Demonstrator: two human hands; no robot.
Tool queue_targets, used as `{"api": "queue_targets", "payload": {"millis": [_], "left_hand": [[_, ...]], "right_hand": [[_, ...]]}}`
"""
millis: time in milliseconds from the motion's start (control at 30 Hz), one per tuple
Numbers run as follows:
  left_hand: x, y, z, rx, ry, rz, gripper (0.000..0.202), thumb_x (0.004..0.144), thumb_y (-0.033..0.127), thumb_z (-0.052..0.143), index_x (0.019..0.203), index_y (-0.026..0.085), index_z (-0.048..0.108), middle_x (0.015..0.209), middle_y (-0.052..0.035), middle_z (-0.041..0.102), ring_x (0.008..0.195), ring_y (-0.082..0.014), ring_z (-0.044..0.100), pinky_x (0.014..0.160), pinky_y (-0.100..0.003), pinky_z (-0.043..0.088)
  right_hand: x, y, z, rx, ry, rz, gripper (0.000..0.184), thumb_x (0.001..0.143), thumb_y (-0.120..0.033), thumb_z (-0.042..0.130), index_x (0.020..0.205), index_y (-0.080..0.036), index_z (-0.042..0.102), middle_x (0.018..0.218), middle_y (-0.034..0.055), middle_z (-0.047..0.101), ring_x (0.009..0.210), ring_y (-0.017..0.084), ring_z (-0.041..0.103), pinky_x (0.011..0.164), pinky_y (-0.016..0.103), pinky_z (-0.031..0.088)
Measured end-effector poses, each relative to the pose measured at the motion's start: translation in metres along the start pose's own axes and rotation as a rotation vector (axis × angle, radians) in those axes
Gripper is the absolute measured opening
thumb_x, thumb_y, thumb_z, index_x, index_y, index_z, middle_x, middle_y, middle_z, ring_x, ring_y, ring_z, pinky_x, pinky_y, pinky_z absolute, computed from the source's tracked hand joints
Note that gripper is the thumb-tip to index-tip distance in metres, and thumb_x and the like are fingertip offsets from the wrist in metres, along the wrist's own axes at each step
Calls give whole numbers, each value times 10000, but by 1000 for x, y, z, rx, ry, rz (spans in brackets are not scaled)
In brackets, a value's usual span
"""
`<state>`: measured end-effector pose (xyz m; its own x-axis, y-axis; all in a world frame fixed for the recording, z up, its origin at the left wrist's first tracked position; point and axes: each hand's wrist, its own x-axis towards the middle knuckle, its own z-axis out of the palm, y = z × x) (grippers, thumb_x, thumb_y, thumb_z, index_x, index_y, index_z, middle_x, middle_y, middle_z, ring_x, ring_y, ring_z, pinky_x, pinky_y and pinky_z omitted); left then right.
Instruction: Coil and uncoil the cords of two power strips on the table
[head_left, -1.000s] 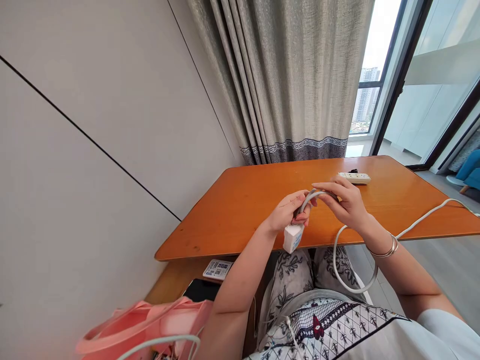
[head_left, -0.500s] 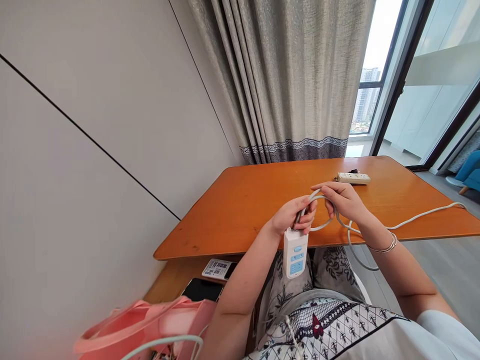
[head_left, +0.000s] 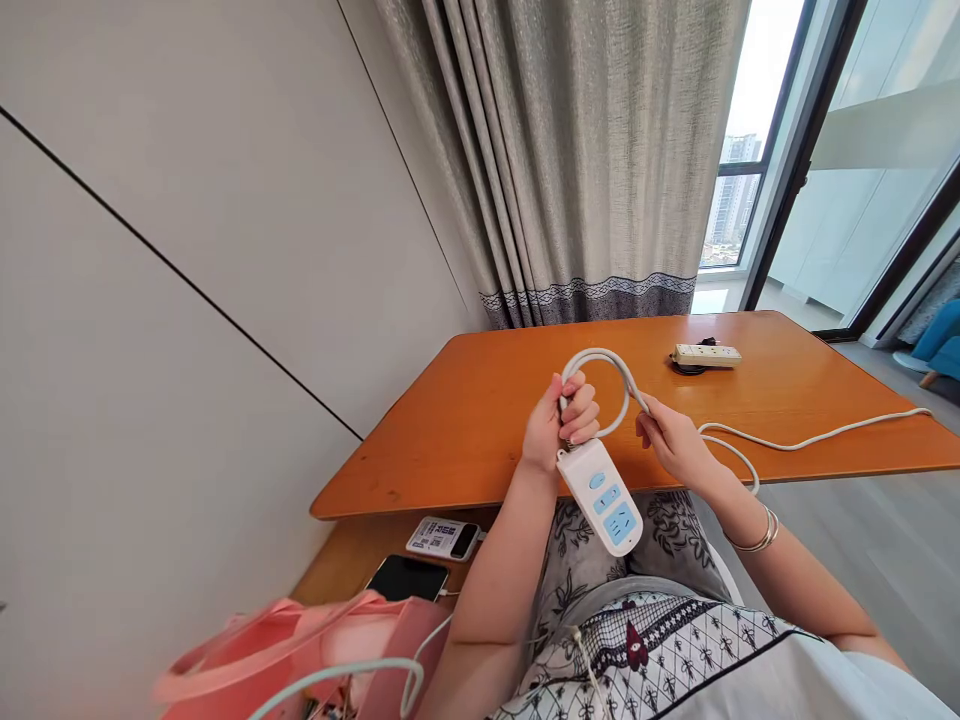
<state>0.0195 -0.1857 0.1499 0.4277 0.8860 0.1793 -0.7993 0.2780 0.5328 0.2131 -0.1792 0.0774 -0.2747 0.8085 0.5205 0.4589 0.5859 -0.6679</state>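
Note:
My left hand is closed round the cord end of a white power strip with blue sockets, which hangs tilted over my lap. Its white cable curls in one loop above that hand. My right hand pinches the cable just right of the loop, fingers closed on it. From there the cable runs right across the orange table and off its right edge.
A second cream power strip lies at the table's far side. On a lower shelf at left lie a dark phone and a labelled device. A pink bag sits at bottom left. Curtain and window stand behind the table.
The hands moved apart and the left hand rose. The cable now forms one tidy loop above it. The power strip swung from hanging straight down to tilting right.

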Motion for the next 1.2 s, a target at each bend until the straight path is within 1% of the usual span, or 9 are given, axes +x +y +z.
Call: {"api": "queue_targets", "payload": {"millis": [133, 267, 333, 433, 667, 867, 1000, 1100, 1200], "left_hand": [[-3, 9, 1, -58, 56, 124, 362, 1048, 356, 350, 728, 193, 400, 725, 3, 588, 418, -39, 402, 364, -116, 353], [-6, 11, 1, 14, 88, 227, 363, 1042, 363, 318, 751, 191, 452, 1253, -105, 653, 940, -143, 679, 620, -216, 567], [-5, 11, 1, 107, 99, 285, 360, 1034, 388, 330, 774, 193, 486, 1383, -106, 595, 1221, -209, 610, 837, -339, 596], [-2, 10, -1, 255, 74, 383, 372, 1015, 444, 373, 766, 198, 499, 1475, -101, 536, 1412, -263, 457, 1002, -479, 535], [8, 4, -14, 494, 111, 550, 391, 962, 555, 478, 803, 210, 573, 1596, -55, 410, 1500, -283, 323, 1115, -522, 430], [10, -3, -27, 700, 73, 638, 469, 891, 590, 600, 1255, 295, 614, 1660, -69, 274, 1526, -294, 256, 1203, -483, 315], [6, -10, -26, 820, 6, 565, 509, 897, 536, 630, 1331, 275, 584, 1651, -99, 291, 1538, -281, 216, 1246, -460, 219], [0, -14, -19, 794, -76, 431, 416, 891, 478, 667, 1239, 251, 637, 1629, -103, 341, 1501, -285, 321, 1213, -444, 307], [-5, -13, -15, 696, -145, 230, 383, 878, 505, 668, 1136, 223, 653, 1573, -128, 430, 1324, -305, 559, 960, -390, 564]], "right_hand": [[-16, 21, 8, -362, 44, -4, 518, 1026, -266, 295, 1530, -178, 374, 1092, 130, 700, 902, 229, 682, 752, 335, 532], [-25, 28, 12, -682, -50, 3, 558, 1018, -210, 299, 1573, -150, 288, 987, 122, 705, 815, 240, 676, 704, 336, 523], [-29, 25, 12, -818, -114, -16, 589, 990, -150, 344, 1575, -134, 277, 940, 110, 701, 812, 240, 675, 720, 343, 525], [-36, 18, 9, -954, -195, -45, 651, 916, -50, 403, 1557, -115, 306, 926, 104, 692, 824, 234, 678, 728, 343, 529], [-41, -8, -7, -1016, -294, -217, 612, 862, -17, 486, 1459, -151, 462, 907, 79, 670, 729, 183, 660, 629, 286, 494], [-34, -33, -27, -957, -179, -531, 343, 925, -35, 464, 1223, -113, 615, 784, 37, 616, 596, 133, 571, 548, 281, 388], [-26, -56, -28, -877, -228, -703, 235, 981, -106, 414, 1029, -133, 643, 691, 5, 564, 514, 120, 482, 470, 304, 271], [-18, -73, -27, -778, -357, -773, 246, 1001, -189, 404, 890, -160, 622, 692, 1, 565, 474, 113, 425, 452, 319, 211], [-8, -85, -32, -617, -454, -852, 306, 1030, -279, 369, 912, -160, 626, 725, 9, 590, 513, 110, 460, 473, 298, 257]]}}
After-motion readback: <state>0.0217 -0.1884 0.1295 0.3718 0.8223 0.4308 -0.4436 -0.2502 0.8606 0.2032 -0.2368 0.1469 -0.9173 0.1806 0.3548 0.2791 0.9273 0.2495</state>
